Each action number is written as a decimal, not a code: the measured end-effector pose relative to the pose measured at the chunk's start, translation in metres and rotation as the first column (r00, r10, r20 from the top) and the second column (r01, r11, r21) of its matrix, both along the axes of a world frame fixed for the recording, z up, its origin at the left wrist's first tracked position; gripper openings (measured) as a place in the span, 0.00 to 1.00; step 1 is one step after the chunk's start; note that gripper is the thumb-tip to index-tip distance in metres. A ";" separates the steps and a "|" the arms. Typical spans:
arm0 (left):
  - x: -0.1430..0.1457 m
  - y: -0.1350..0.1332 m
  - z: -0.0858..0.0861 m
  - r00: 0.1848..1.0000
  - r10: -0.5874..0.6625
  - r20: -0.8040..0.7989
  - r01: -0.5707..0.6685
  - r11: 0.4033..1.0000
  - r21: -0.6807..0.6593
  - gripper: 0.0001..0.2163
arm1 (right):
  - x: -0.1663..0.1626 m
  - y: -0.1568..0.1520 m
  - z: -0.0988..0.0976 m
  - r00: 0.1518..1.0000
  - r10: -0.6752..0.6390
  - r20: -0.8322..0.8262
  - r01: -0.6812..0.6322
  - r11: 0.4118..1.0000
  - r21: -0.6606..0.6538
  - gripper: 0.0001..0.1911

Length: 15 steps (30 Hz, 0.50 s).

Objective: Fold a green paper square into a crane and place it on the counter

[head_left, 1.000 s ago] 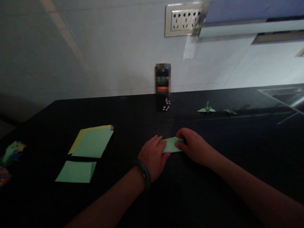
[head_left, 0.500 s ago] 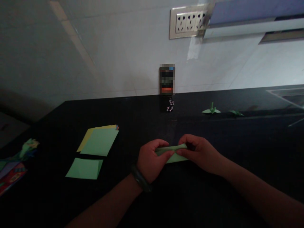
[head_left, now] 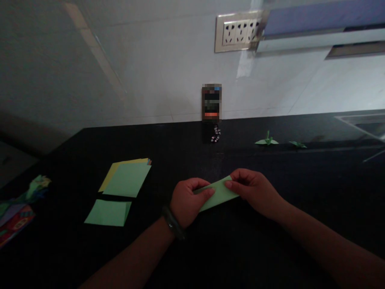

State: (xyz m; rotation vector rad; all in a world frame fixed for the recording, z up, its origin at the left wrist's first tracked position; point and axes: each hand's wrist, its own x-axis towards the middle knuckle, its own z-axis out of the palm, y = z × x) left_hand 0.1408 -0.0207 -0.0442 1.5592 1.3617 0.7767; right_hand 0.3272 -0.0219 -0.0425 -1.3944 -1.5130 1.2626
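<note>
A folded strip of light green paper (head_left: 221, 194) is held between both hands above the black countertop, tilted with its right end higher. My left hand (head_left: 190, 200), with a dark band on the wrist, pinches the paper's left part, thumb on top. At the upper right corner, my right hand (head_left: 251, 185) grips it with the thumb on its face and the fingers curled behind. To the left lies a creased green paper piece (head_left: 108, 212), just below a stack of green and yellow paper sheets (head_left: 128, 178).
A pixelated phone-like object (head_left: 211, 102) leans on the wall, with a beaded strap (head_left: 215, 134) below. Two folded green paper figures, one a winged shape (head_left: 267, 139), rest at the back right. Colourful paper items (head_left: 18, 220) lie far left. A socket panel (head_left: 239, 32) is on the wall.
The green paper has gone from a partly open fold to a flat strip, now tilted up to the right. My left hand has shifted slightly left.
</note>
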 end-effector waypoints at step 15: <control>0.000 0.001 -0.001 1.000 0.005 0.006 -0.005 1.000 -0.021 0.10 | -0.001 -0.001 0.003 0.999 -0.033 -0.001 0.033 0.998 -0.049 0.11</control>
